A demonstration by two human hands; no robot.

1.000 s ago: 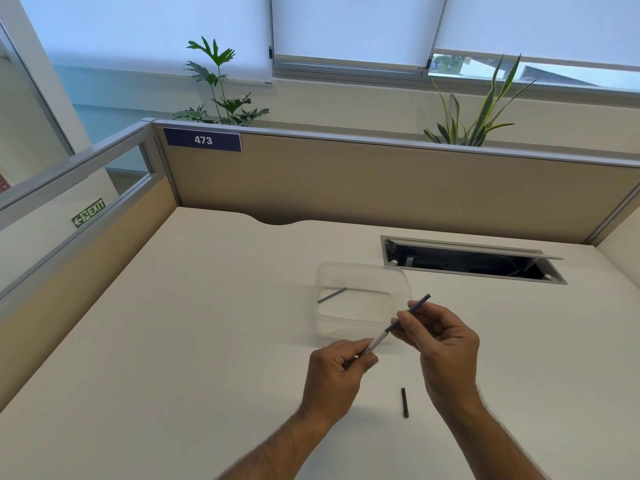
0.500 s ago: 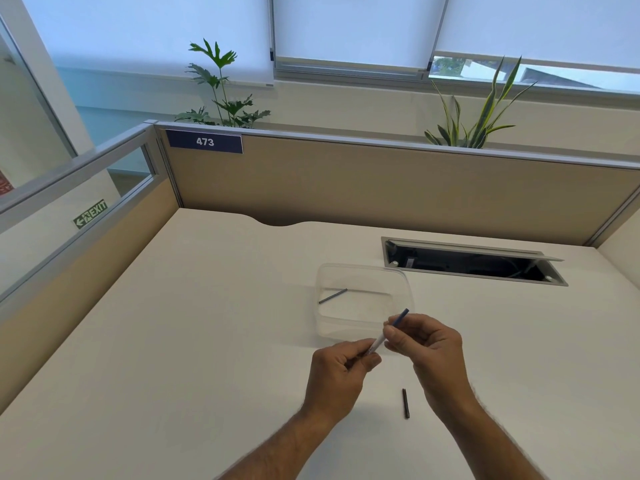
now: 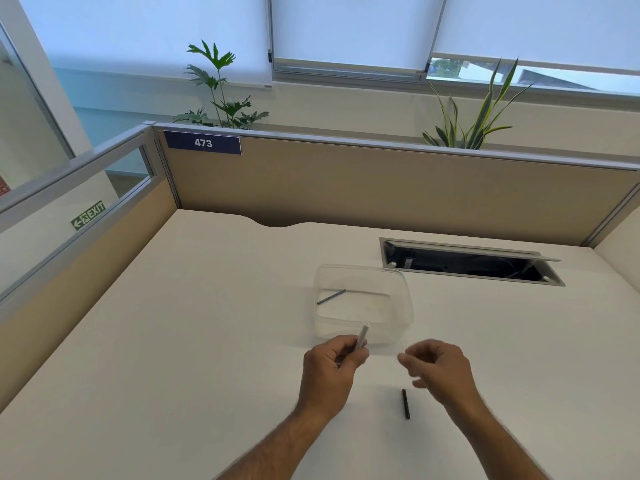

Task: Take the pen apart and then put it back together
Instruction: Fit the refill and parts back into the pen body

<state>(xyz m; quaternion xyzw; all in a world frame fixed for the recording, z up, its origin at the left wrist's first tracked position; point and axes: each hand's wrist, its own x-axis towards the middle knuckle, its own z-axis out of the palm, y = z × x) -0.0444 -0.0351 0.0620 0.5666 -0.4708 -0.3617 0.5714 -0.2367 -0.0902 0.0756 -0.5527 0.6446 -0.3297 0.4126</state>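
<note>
My left hand (image 3: 334, 362) grips the white pen barrel (image 3: 363, 337), whose open end tilts up and away from me toward the clear container. My right hand (image 3: 437, 366) hovers a short way to the right of the barrel, blurred, fingers loosely curled and apart, with nothing visible in them. A short black pen piece (image 3: 406, 404) lies on the desk between my forearms, just below the right hand. A thin grey rod (image 3: 331, 296) rests inside the clear plastic container (image 3: 401, 306) beyond my hands.
The cream desk (image 3: 207, 341) is enclosed by tan partition panels (image 3: 346, 188) at the back and left. An open cable hatch (image 3: 467, 263) is sunk into the desk at the back right. Plants stand behind the partition.
The dark blue refill that stuck out of the barrel has slid inside and no longer shows. My right hand has let go and pulled away to the right.
</note>
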